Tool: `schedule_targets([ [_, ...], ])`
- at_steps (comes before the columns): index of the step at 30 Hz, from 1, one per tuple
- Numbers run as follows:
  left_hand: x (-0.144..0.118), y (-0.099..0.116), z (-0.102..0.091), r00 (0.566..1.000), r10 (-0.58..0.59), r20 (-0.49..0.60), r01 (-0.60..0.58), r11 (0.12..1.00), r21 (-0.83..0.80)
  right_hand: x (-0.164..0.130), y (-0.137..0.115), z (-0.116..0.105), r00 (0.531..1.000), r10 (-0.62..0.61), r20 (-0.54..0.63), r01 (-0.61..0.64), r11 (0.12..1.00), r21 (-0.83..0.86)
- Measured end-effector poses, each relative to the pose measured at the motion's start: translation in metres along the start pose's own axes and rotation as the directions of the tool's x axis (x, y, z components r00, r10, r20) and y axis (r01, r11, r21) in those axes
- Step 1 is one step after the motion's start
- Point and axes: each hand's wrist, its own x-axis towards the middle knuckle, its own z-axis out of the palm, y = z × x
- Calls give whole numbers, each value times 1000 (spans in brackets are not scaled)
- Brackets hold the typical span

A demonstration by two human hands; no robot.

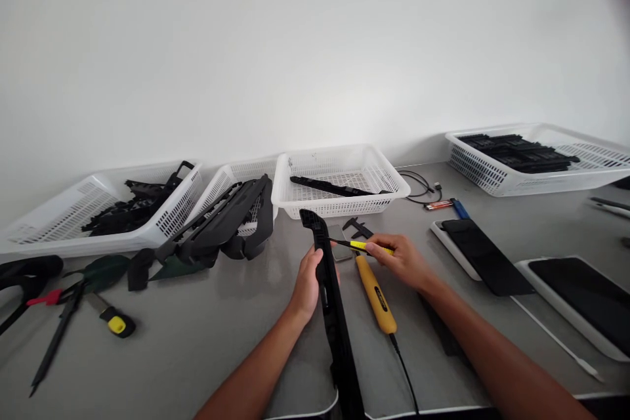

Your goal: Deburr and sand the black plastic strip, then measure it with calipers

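My left hand (307, 283) is closed around the upper part of a long black plastic trim piece (333, 315), which runs upright toward the table's front edge. Between the fingertips of my right hand (401, 261) is a slim yellow-handled tool (361, 246). Its thin dark shaft reaches left to the trim piece just above my left thumb; whether the tip touches it I cannot tell. Below my right hand lies a thick yellow-handled corded tool (378, 298), its top end partly hidden. A dark caliper (357, 228) lies behind it, beside a small grey flat object (339, 243).
Baskets with black parts stand along the wall: left (147, 230), middle-left (224, 177), centre (339, 207) and right (485, 177). Dark curved trim pieces (231, 223) overhang the middle-left one. A yellow-black handled tool (118, 323) lies left; black-topped white devices (581, 295) and a cable (556, 338) lie right.
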Motion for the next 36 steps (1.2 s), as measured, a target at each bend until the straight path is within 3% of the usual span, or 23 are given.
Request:
schedule_targets([
  [7,2,0,-2,999,7,-36,-7,1000,7,0,1,-1,1000,9,-2,-9,1000,-27],
  [13,-1,5,1,999,-40,-19,41,999,29,0,2,0,995,-1,-95,-2,1000,-31],
  [25,-1,6,2,999,-40,-4,40,998,58,-1,5,1,996,-9,-87,6,999,-36],
  [36,-2,5,7,997,-54,-49,56,998,37,-4,-3,15,997,-59,-45,57,997,-44],
])
